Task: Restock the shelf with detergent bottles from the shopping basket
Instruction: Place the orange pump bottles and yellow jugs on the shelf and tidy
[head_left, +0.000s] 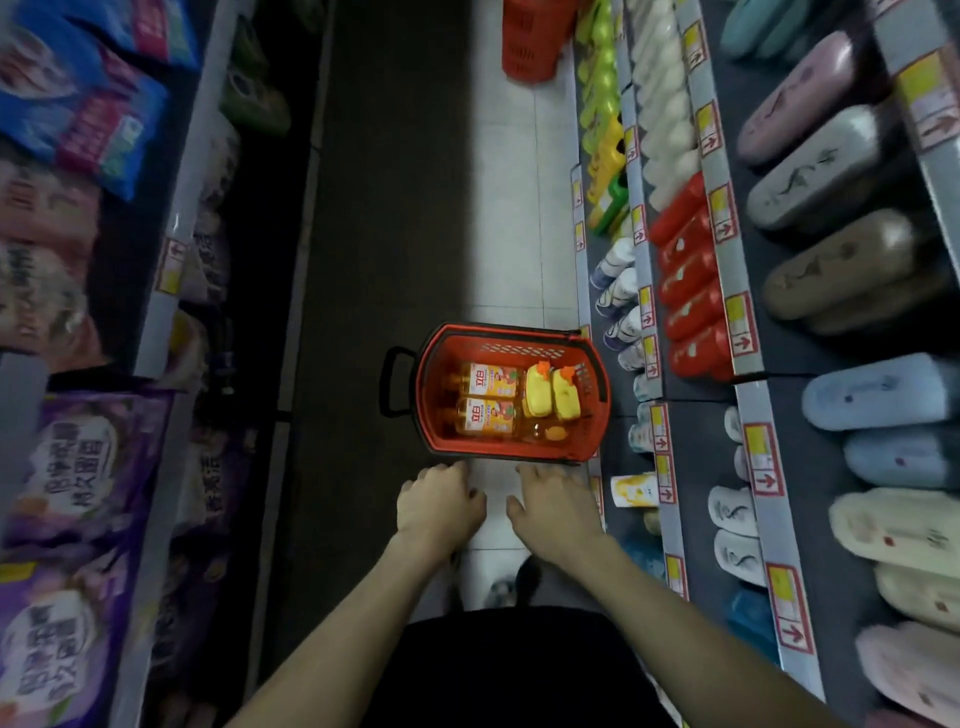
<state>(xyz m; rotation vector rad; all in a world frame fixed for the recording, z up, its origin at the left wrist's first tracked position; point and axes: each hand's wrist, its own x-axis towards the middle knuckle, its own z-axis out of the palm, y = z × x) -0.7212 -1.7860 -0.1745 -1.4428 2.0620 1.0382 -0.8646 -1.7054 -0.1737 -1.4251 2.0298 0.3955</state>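
A red shopping basket (431, 395) stands on the aisle floor against the right-hand shelving. In it lie two orange detergent bottles (485, 400) with white labels and two yellow bottles (551, 394) with orange caps. My left hand (439, 506) and my right hand (557, 506) hover side by side just short of the basket's near rim, fingers relaxed, holding nothing. The low shelf (655, 415) beside the basket carries small bottles and yellow price tags.
Shelves line both sides of the narrow aisle: bagged goods on the left (78, 467), slippers (878, 389) and red bottles (688, 291) on the right. A second red basket (530, 39) stands farther down the aisle. My shoe (511, 584) shows below the hands.
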